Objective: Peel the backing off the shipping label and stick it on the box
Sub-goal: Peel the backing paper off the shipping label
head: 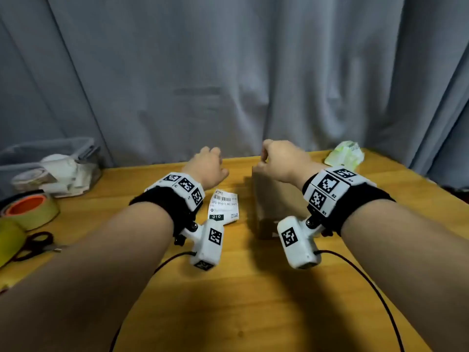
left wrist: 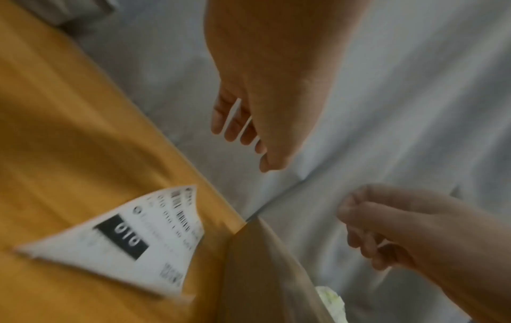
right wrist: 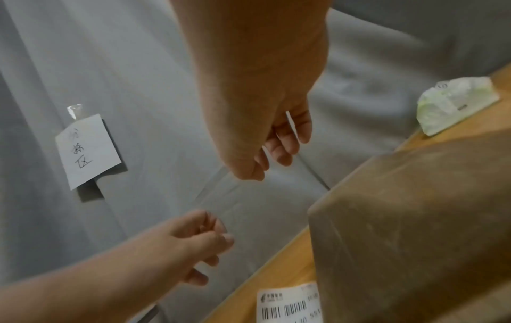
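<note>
Both hands raised, empty: left hand [head: 208,165] loosely curled, right hand [head: 280,162] looks the same, though blurred. Shipping label [head: 223,207] lies on table [head: 228,301], unpeeled, just left of box [head: 272,199]. Everything left.

tape rolls [head: 33,212] | scissors [head: 35,243] | grey bin [head: 50,166] | tissue pack [head: 345,153] | curtain note [right wrist: 87,150]

white barcoded label [head: 223,207], brown box [head: 269,199], yellow-orange table [head: 241,288]
</note>
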`<state>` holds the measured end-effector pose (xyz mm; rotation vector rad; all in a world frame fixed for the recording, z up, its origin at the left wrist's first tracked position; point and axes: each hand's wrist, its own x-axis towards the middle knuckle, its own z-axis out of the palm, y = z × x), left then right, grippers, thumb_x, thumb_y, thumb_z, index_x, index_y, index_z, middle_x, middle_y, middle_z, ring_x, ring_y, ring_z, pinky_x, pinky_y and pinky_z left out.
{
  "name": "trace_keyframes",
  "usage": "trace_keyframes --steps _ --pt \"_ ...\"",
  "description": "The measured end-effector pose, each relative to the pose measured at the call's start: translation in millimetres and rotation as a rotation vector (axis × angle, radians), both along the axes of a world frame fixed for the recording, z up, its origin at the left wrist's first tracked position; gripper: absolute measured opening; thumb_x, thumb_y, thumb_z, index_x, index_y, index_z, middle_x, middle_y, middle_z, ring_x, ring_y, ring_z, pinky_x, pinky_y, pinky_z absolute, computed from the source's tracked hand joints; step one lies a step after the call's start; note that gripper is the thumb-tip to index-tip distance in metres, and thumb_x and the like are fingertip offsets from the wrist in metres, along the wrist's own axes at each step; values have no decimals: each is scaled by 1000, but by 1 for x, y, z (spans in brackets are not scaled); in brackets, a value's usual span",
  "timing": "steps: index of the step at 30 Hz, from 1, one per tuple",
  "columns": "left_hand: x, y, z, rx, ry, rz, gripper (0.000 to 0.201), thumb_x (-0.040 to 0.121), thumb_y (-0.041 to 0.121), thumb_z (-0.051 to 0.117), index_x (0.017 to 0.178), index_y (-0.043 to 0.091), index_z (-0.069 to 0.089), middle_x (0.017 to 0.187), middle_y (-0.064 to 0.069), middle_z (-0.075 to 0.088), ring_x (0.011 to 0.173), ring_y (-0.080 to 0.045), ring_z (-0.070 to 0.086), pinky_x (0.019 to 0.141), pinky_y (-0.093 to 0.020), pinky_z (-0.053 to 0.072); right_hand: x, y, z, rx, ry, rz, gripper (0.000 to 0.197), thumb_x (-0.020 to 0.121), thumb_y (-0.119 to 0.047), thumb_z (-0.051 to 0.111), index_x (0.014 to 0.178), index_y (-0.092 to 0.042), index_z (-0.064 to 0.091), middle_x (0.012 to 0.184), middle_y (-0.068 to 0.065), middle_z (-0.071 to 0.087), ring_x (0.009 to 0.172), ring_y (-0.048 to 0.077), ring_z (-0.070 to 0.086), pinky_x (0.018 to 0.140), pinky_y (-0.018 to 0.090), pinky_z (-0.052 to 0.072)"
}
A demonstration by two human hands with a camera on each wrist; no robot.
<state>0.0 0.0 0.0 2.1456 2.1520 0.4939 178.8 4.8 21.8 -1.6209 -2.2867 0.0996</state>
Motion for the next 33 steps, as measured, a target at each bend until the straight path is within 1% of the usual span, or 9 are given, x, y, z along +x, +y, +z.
trace_keyframes --steps 3,9,13,16,21,24,28,30,33 --pt "-5 5 -28 -102 -89 79 50 89 30 57 131 7 42 134 -16 42 119 -32 51 103 -39 40 -1 9 -20 -48 81 5 15 86 -33 57 88 -19 50 88 3 58 99 30 60 76 30 44" --pt "-12 16 -69 -226 -238 140 64 89 29 61 139 0 34 136 -17 53 122 -30 53 102 -36 43 1 8 -43 -89 117 2 14 86 -32 56 92 -19 55 88 -1 58 86 23 55 73 28 41" --pt "-13 13 -72 -147 -339 137 29 90 19 59 116 4 58 113 -15 67 97 -28 62 87 -34 50 5 1 -44 -121 179 -1 7 87 -25 56 90 -20 53 87 -1 57 81 20 52 72 25 39" --pt "-15 2 -61 17 -448 93 12 92 17 56 96 8 63 86 -6 66 80 -22 60 72 -29 48 6 -4 -45 -96 255 -3 17 87 -26 56 100 -15 57 90 1 60 88 24 59 76 31 47" --pt "-14 -26 -26 311 -778 -82 10 90 16 61 91 7 65 69 8 60 57 2 56 53 -6 43 1 -20 -37 52 381 68 47 85 -43 60 120 -13 56 118 6 59 104 21 58 93 34 49" --pt "-8 -45 -12 375 -836 -163 11 88 16 63 88 6 68 57 10 57 42 5 51 46 -5 39 -8 -34 -27 4 599 106 55 81 -42 67 124 -9 55 117 7 63 104 20 60 94 35 51" --pt "4 -61 -6 374 -884 -258 6 85 10 66 86 4 67 53 7 58 42 2 50 48 -10 44 -11 -43 -18 -165 949 215 23 83 -19 70 99 -4 65 90 9 72 81 20 69 78 35 57" --pt "9 -66 -4 371 -929 -281 5 86 6 65 88 2 64 60 -2 59 43 3 54 49 -10 47 -9 -47 -15 -176 965 216 7 86 -13 65 90 -7 67 79 4 70 66 13 67 67 32 56" --pt "12 -70 -5 300 -1023 -297 6 89 3 59 83 4 61 61 -3 63 45 1 60 50 -11 52 -6 -48 -12 -130 932 171 15 91 -14 58 94 -2 67 85 11 70 72 20 65 68 35 54"
